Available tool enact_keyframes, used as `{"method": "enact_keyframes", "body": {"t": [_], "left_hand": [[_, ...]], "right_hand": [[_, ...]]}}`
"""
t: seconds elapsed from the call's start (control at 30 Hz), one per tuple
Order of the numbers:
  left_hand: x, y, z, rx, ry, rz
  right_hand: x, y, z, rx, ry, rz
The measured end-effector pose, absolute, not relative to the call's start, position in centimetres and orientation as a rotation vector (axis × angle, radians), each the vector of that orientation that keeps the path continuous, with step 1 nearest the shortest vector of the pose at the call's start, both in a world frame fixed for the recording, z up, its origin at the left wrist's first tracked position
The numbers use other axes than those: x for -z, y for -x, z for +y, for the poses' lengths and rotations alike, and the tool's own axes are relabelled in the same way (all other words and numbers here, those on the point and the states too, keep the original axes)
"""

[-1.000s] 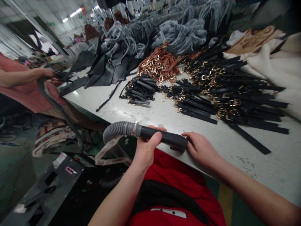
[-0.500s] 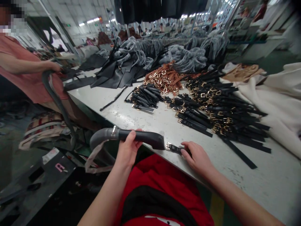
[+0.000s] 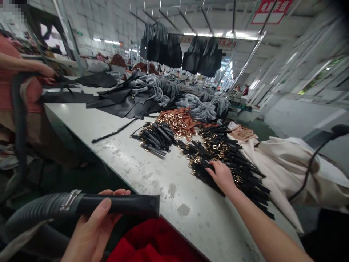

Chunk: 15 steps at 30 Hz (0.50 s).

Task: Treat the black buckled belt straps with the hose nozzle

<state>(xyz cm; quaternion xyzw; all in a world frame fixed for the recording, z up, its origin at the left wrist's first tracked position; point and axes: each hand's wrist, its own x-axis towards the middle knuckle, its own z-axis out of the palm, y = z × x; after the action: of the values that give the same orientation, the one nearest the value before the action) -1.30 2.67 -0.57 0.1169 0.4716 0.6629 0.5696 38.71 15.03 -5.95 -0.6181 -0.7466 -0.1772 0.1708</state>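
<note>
My left hand (image 3: 95, 222) is closed around the black nozzle (image 3: 122, 205) of a ribbed grey hose (image 3: 38, 213), low on the left by the table's near edge. A metal clamp (image 3: 70, 200) joins nozzle and hose. On the table, my right hand (image 3: 222, 176) reaches onto a pile of black straps with gold buckles (image 3: 200, 165). Its thumb and forefinger are stretched out and slightly apart, touching the straps. The other fingertips are partly hidden, and no strap is lifted off the pile. A smaller bunch of black straps (image 3: 156, 138) lies further left.
Brown buckled straps (image 3: 178, 122), black leather pieces (image 3: 122, 102) and wrapped grey cords (image 3: 196, 105) cover the back of the white table (image 3: 152, 178). Cream cloth (image 3: 278, 167) lies right. At far left, a person in a pink top (image 3: 16, 72) holds another hose. Black bags (image 3: 203, 60) hang overhead.
My right hand has moved from the nozzle's mouth to the strap pile, where the buckled strap it held is no longer distinct. The nozzle sits lower left, and the view has tilted up and turned right.
</note>
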Motion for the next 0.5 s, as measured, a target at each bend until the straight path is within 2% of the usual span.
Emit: {"method": "enact_keyframes", "body": {"t": [0.17, 0.33, 0.5], "left_hand": [[0.8, 2.9, 2.7, -1.586, -0.166, 1.189], [0.2, 3.6, 3.4, -1.639, -0.120, 1.199], [0.4, 4.5, 3.5, -1.680, -0.054, 1.243]], "right_hand": [[5.7, -36.0, 19.6, 0.559, 1.646, -2.158], [6.4, -23.9, 22.8, 0.356, 1.384, -2.408], [7.1, -15.1, 26.5, 0.213, 1.514, -2.530]]}}
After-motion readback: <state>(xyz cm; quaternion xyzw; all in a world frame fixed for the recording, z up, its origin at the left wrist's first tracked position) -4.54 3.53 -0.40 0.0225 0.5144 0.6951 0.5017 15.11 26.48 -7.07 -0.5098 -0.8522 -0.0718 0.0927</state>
